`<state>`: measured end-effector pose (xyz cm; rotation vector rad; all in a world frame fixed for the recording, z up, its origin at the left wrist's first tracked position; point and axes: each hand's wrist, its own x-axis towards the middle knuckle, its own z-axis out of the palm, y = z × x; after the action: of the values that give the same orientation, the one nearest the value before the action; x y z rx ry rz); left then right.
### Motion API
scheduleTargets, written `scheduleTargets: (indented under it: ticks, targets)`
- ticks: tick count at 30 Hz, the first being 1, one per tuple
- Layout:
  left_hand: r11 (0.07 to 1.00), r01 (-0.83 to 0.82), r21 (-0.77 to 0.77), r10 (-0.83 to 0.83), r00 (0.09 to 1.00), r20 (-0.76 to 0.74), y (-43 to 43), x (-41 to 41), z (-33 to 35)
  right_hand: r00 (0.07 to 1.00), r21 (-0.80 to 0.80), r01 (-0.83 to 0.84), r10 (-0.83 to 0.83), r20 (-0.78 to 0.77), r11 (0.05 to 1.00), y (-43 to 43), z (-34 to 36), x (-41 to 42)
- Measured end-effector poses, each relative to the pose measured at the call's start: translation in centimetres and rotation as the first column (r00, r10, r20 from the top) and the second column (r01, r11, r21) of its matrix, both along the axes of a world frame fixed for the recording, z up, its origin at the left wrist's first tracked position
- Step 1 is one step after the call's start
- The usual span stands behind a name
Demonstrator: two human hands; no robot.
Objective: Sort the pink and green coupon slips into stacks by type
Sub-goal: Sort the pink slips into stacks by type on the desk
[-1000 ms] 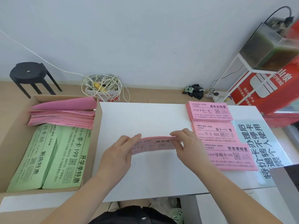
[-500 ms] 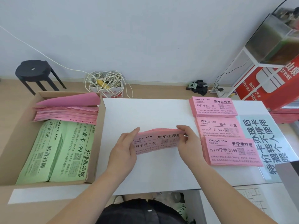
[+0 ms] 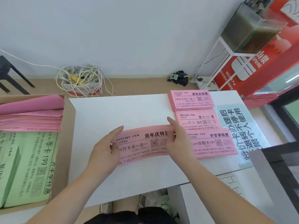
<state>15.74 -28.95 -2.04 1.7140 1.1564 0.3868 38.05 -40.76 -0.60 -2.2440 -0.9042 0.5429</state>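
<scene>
the pink slip (image 3: 142, 144), edge-on a second ago, now faces up over the white board (image 3: 121, 110). the left hand (image 3: 103, 151) and right hand (image 3: 179, 141) each pinch an end. its heading matches the far stack (image 3: 191, 99), so it likely goes there. more slips (image 3: 30, 167) fill the box (image 3: 67, 143); cables (image 3: 79, 80) lie by the wall (image 3: 129, 38).

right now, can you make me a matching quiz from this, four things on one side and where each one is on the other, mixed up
Things:
1. held pink slip
2. green slips
3. 365 stack
4. tangled white cord

Places:
a. in the cardboard box
b. between the far pink stack and the near pink stack
c. on the floor
d. over the white board

Pairs: 1-d, 2-a, 3-b, 4-c
</scene>
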Motion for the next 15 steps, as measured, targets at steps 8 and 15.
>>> scheduleTargets:
  ticks: [8,15]
  targets:
    - [0.961,0.104,-0.255,-0.066,0.986,0.153,-2.4,9.1,1.9,0.971,-0.006,0.240,-0.240,-0.011,0.971,-5.2,2.4,8.7]
    - [0.952,0.091,-0.293,-0.049,0.988,0.148,-1.6,13.6,3.3,0.885,0.012,0.422,-0.408,-0.225,0.907,-5.9,3.3,12.8]
